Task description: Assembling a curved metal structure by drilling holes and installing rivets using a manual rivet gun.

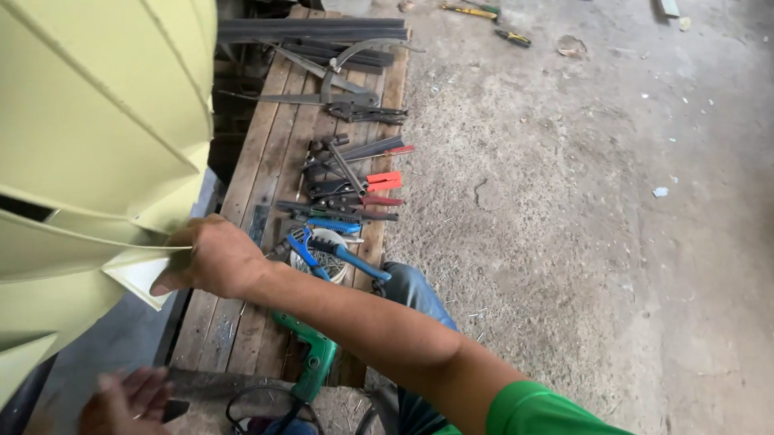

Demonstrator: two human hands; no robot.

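In the head view, a pale yellow-green louvred metal panel [65,146] is being held up at the left of the frame. The right hand [213,257] is being closed on the folded corner of one of its slats, thumb below and fingers above, so that the edge is being pinched and kept steady. The right arm, in a green sleeve [548,421], is being stretched across the frame from the lower right. The left hand [128,421] is being shown blurred at the bottom edge, below the panel, with fingers spread and nothing visibly grasped; whether it is touching the sheet cannot be told.

Beside the panel, a low wooden table [248,176] made of planks is being used as a resting place for tools, apparently so that they are being kept within reach. Pliers and cutters with blue handles [327,247] and red handles [381,184] are lying in a loose pile, dark metal bars [315,27] are lying across the far end, and a green power drill [310,358] is lying at the near end, just under the forearm. Two screwdrivers [482,14] are lying well apart on the concrete floor [600,233].
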